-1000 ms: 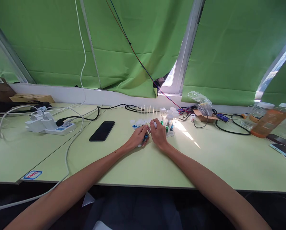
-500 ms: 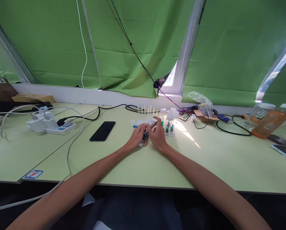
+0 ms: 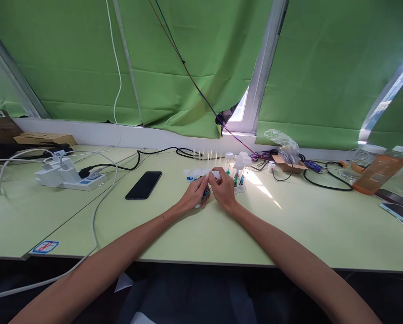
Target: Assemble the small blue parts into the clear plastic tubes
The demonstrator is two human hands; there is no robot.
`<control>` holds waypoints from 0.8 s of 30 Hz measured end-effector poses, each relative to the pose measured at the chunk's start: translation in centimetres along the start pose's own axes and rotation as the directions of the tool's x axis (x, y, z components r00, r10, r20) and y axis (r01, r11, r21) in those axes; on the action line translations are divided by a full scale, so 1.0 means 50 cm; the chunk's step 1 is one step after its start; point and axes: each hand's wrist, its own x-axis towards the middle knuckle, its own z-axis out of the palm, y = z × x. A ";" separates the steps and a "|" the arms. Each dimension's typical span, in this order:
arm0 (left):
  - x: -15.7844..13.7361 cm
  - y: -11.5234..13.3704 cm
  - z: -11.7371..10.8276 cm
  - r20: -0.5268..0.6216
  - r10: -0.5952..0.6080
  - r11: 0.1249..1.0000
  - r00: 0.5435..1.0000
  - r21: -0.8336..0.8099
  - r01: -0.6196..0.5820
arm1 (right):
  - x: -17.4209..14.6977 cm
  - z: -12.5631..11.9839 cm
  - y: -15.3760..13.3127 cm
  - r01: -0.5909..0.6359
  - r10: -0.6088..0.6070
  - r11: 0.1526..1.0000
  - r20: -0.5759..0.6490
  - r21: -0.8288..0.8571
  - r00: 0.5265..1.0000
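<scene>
My left hand [image 3: 194,193] is closed around a clear plastic tube [image 3: 205,195] with small blue pieces inside, held tilted above the table. At the tube's upper end is a white cap [image 3: 216,174], pinched by the fingers of my right hand [image 3: 223,189]. Whether the cap is seated on the tube cannot be made out. Just right of my hands, several capped clear tubes [image 3: 238,166] stand upright with green or blue pieces in them. Behind my left hand are several clear open tubes [image 3: 206,155], loose white caps [image 3: 187,172] and small blue pieces [image 3: 190,178].
A black phone [image 3: 144,185] lies left of my hands. Farther left is a white power strip [image 3: 92,181] with plugs and cables. At the right are a small cardboard box [image 3: 289,167], an orange bottle [image 3: 378,175] and another phone [image 3: 399,211]. Part of another person's hand shows at the far left edge.
My right hand's raised fingers have closed down onto the white cap at the tube's upper end. My left hand keeps its grip on the tube. The view has shifted slightly.
</scene>
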 end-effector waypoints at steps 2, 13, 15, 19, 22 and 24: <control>0.000 0.000 -0.002 0.033 -0.001 1.000 0.999 0.018 0.000 | 0.003 -0.002 0.001 0.013 -0.013 1.000 -0.016 -0.015 1.000; 0.002 0.006 -0.013 0.105 -0.032 0.995 0.994 0.102 0.021 | 0.020 -0.012 0.025 0.076 -0.067 0.993 0.101 -0.090 0.993; 0.003 0.007 -0.013 0.107 -0.038 0.995 0.994 0.094 0.028 | 0.023 -0.013 0.026 0.086 -0.074 0.991 0.115 -0.101 0.991; 0.004 0.005 -0.013 0.115 -0.048 0.994 0.992 0.099 0.037 | 0.025 -0.015 0.026 0.105 -0.086 0.984 0.140 -0.140 0.986; 0.004 0.004 -0.013 0.112 -0.041 0.994 0.993 0.109 0.029 | 0.027 -0.016 0.028 0.119 -0.091 0.979 0.166 -0.165 0.982; 0.003 0.005 -0.013 0.114 -0.039 0.993 0.993 0.116 0.026 | 0.027 -0.015 0.030 0.127 -0.094 0.974 0.177 -0.189 0.980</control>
